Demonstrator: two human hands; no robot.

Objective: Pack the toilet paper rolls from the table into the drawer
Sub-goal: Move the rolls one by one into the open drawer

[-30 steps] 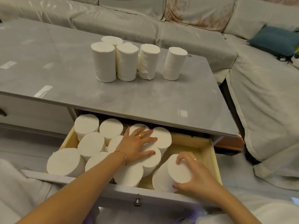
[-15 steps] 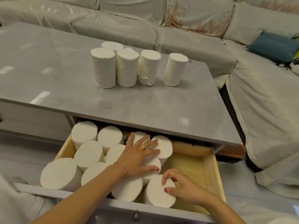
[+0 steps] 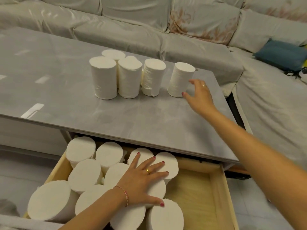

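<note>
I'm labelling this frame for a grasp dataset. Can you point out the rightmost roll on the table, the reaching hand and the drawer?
rightmost roll (image 3: 180, 80): head view, middle of its side.
right hand (image 3: 200, 95): head view, back of hand.
drawer (image 3: 194, 190): head view, bare wooden floor.

Legible text, labels, brands, numbers, signs: none recorded. No print is seen on the toilet paper rolls (image 3: 181, 79), on the grey worktop (image 3: 116, 113), or on the wooden drawer (image 3: 221, 193) at the lower centre of the frame.
</note>
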